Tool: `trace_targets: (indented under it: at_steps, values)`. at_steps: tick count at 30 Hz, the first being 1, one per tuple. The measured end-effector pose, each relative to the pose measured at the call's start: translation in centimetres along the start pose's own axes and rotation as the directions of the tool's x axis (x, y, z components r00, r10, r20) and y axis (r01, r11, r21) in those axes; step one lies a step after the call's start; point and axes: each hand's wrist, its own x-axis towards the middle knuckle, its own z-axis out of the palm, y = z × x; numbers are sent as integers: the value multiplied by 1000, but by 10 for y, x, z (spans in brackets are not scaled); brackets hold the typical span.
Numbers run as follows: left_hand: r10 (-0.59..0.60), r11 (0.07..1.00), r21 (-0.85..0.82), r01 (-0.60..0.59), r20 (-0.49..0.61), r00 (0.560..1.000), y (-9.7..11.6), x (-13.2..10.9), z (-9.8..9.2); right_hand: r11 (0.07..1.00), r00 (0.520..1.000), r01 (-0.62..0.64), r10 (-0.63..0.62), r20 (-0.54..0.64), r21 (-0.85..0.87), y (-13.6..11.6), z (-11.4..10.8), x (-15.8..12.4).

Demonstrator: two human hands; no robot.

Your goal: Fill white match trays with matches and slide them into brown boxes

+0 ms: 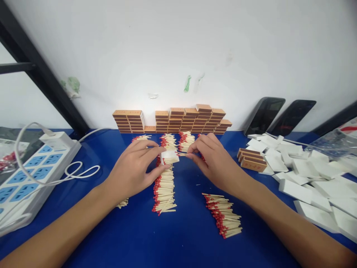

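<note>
My left hand grips a small white matchbox tray between thumb and fingers, tilted, with matches showing inside it. Opposite it, my right hand pinches matches by their pale ends, red heads toward the tray's open top. Below the tray lies a long row of red-headed matches on the blue table. Nearer the front right is another heap of matches. Further match piles lie behind my hands, partly hidden by them.
Stacked matchboxes stand along the white wall. At right are a few matchbox sleeves, many white trays in a loose heap, and two dark phones leaning on the wall. A power strip with white cables sits at left.
</note>
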Motion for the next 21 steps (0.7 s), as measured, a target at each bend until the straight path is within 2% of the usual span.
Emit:
trace_targets:
  at_steps: [7, 10, 14, 21]
  values:
    - [-58, 993, -105, 55, -24, 998, 11, -1, 2, 998, 997, 63, -63, -33, -15, -27, 6, 0]
    - [-78, 991, -108, 77, 2, 997, 13, -1, 3, 995, 997, 78, -79, -15, -58, -27, 7, 0]
    - [-39, 996, -85, 39, 4, 999, 12, -1, 4, 992, 995, 102, -100, 21, -80, -22, 6, -1]
    - [-46, 996, -76, 46, 11, 999, 12, -1, 3, 989, 989, 145, -146, -35, -33, -23, 4, 0]
